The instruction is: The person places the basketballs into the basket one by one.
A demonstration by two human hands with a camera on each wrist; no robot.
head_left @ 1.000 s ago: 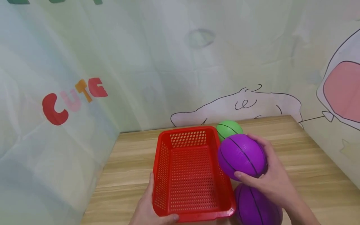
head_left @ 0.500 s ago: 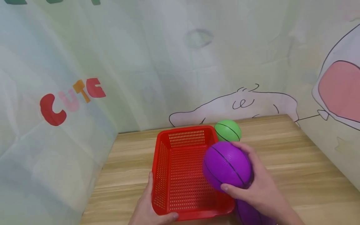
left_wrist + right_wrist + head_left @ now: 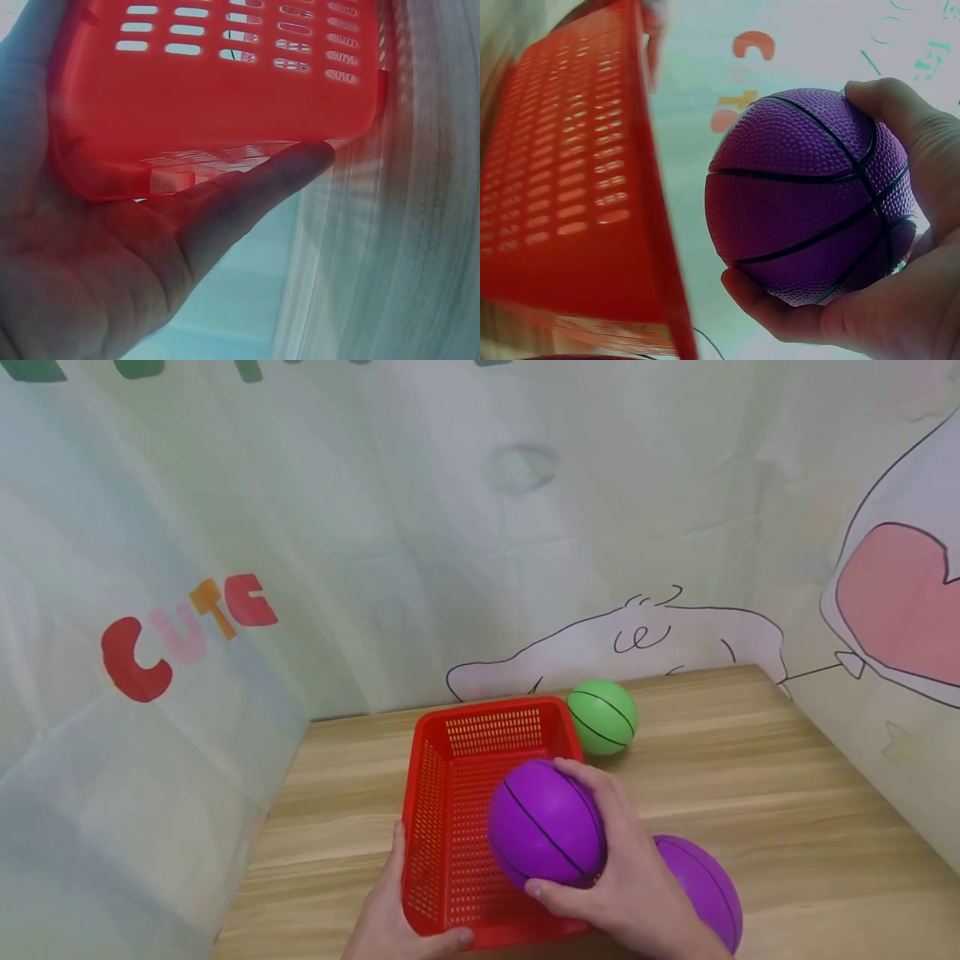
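In the head view my right hand (image 3: 622,868) grips a purple toy basketball (image 3: 546,823) with thumb and fingers spread around it. The ball hangs over the right part of a red plastic basket (image 3: 422,793) with slotted walls; the right wrist view shows the ball (image 3: 795,195) apart from the basket's wall (image 3: 562,165). My left hand (image 3: 397,902) holds the basket's near left corner, thumb at the front rim and fingers along the left side. Up close in the left wrist view, the left hand (image 3: 112,255) lies against the basket's outer wall (image 3: 217,97).
A green toy basketball (image 3: 602,718) sits by the basket's far right corner. Another purple ball (image 3: 705,893) lies to the right, partly behind my right forearm. Printed cloth walls (image 3: 375,543) border the wooden table (image 3: 750,777) at the back and sides.
My right hand has carried the purple ball leftward and toward me, from beside the basket's right rim to over the basket. The left hand stays at the basket's corner.
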